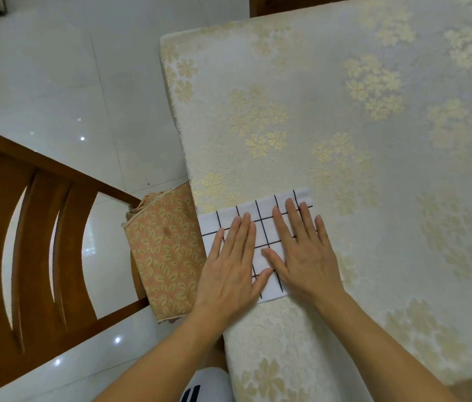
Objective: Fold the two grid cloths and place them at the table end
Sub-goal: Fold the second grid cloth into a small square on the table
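A white cloth with a black grid [261, 219] lies folded into a small rectangle at the left edge of the table [359, 126]. My left hand [229, 265] rests flat on its left part, fingers straight and together. My right hand [301, 250] lies flat on its right part, fingers slightly spread. Both palms press down on the cloth; neither grips it. Whether a second grid cloth lies beneath this one is hidden; I see only one folded piece.
A cream tablecloth with gold flowers covers the table. A wooden chair [26, 242] with a patterned orange seat cushion [165, 250] stands close to the table's left edge. Glossy white floor tiles [55, 82] lie beyond. Another wooden chair back [272, 4] shows at the top.
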`<state>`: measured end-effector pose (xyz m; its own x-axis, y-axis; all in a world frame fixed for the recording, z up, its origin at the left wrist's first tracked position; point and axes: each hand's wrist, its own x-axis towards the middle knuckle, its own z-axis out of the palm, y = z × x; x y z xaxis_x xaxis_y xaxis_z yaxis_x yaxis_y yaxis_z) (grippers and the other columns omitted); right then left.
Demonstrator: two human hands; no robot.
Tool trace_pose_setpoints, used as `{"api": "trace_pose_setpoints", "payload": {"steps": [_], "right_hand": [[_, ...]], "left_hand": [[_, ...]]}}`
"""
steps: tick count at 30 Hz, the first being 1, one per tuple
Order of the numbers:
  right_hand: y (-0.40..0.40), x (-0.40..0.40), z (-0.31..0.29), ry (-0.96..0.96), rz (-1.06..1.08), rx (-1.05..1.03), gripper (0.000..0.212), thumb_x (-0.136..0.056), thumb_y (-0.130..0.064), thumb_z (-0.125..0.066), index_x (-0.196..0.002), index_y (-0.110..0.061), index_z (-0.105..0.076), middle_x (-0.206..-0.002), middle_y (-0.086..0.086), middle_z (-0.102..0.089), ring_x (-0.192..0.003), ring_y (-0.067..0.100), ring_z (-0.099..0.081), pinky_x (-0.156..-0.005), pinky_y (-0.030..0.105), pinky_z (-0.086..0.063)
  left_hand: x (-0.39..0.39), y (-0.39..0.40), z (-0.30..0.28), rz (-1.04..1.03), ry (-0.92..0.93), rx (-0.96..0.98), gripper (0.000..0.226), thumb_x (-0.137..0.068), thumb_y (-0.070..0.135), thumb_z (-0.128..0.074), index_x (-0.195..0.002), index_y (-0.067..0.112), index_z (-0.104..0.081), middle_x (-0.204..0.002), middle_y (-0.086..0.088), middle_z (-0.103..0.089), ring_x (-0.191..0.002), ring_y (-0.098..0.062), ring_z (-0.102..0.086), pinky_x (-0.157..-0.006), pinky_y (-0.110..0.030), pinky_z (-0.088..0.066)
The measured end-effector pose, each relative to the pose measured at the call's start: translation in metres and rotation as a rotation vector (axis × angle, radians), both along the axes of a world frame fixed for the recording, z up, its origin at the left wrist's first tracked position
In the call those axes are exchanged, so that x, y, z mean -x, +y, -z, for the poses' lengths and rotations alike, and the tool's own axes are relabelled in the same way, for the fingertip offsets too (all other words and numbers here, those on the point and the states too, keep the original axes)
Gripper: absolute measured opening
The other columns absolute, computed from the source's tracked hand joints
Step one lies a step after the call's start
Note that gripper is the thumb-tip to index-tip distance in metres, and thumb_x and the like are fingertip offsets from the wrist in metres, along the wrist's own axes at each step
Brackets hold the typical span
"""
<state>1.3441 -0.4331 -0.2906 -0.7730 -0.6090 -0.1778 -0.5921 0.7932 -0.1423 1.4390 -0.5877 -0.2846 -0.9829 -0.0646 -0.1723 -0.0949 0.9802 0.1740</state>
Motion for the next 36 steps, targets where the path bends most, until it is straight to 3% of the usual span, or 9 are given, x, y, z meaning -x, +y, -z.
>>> {"api": "trace_pose_setpoints", "payload": {"steps": [13, 17, 20, 25, 29, 32, 36], "right_hand": [[0.014, -0.004, 0.000, -0.018, 0.059, -0.020, 0.081, -0.097, -0.069, -0.013, -0.159, -0.020, 0.006, -0.167, 0.006, 0.012, -0.154, 0.023, 0.010, -0.124, 0.048, -0.002], [0.024, -0.004, -0.012, -0.052, 0.119, 0.048, 0.078, -0.097, -0.068, -0.013, -0.158, -0.025, 0.008, -0.167, 0.003, 0.013, -0.153, 0.023, 0.013, -0.124, 0.048, 0.001], [0.037, -0.011, -0.026, -0.033, 0.243, 0.083, 0.073, -0.098, -0.064, -0.019, -0.159, -0.028, 0.000, -0.168, 0.002, 0.005, -0.154, 0.025, 0.006, -0.124, 0.048, 0.001], [0.048, -0.031, -0.036, -0.017, 0.497, 0.064, 0.066, -0.097, -0.050, -0.030, -0.157, -0.021, -0.026, -0.164, 0.010, -0.023, -0.152, 0.027, -0.017, -0.121, 0.046, -0.005], [0.045, -0.041, -0.033, 0.010, 0.648, 0.037, 0.060, -0.096, -0.047, -0.034, -0.145, -0.017, -0.047, -0.156, 0.013, -0.039, -0.147, 0.028, -0.029, -0.120, 0.043, -0.004], [0.038, -0.042, -0.028, 0.060, 0.729, 0.065, 0.046, -0.098, -0.041, -0.049, -0.135, -0.015, -0.056, -0.152, 0.015, -0.044, -0.144, 0.031, -0.035, -0.117, 0.049, -0.017], [0.028, -0.038, -0.024, 0.072, 0.839, 0.097, 0.036, -0.088, -0.032, -0.072, -0.117, -0.013, -0.063, -0.147, 0.020, -0.048, -0.141, 0.037, -0.040, -0.113, 0.058, -0.034]], "left_hand": [[-0.002, -0.014, 0.000, -0.034, -0.029, 0.005, 0.084, -0.101, 0.061, -0.021, -0.156, 0.004, 0.006, -0.165, -0.012, 0.014, -0.152, -0.022, 0.013, -0.124, -0.047, -0.007], [0.005, -0.019, -0.018, 0.007, -0.008, -0.017, 0.078, -0.101, 0.059, -0.020, -0.157, 0.008, -0.001, -0.167, -0.008, 0.005, -0.153, -0.019, 0.007, -0.124, -0.049, -0.006], [0.026, -0.026, -0.037, 0.201, 0.067, -0.018, 0.067, -0.103, 0.048, -0.030, -0.157, 0.011, -0.016, -0.166, -0.005, -0.012, -0.153, -0.020, -0.009, -0.123, -0.050, -0.011], [0.087, -0.034, -0.043, 0.634, 0.107, -0.032, 0.049, -0.097, 0.026, -0.038, -0.141, 0.010, -0.050, -0.148, -0.010, -0.050, -0.139, -0.028, -0.044, -0.115, -0.054, -0.034], [0.131, -0.028, -0.042, 0.865, 0.099, 0.001, 0.053, -0.088, 0.020, -0.058, -0.139, 0.009, -0.051, -0.145, -0.010, -0.053, -0.136, -0.029, -0.048, -0.114, -0.053, -0.035], [0.161, -0.020, -0.038, 1.003, 0.108, 0.024, 0.059, -0.083, 0.018, -0.068, -0.138, 0.008, -0.051, -0.144, -0.011, -0.054, -0.134, -0.030, -0.049, -0.113, -0.054, -0.035], [0.191, -0.012, -0.033, 1.151, 0.135, 0.021, 0.047, -0.085, 0.016, -0.063, -0.131, 0.009, -0.055, -0.142, -0.011, -0.054, -0.132, -0.030, -0.049, -0.114, -0.054, -0.033]]}}
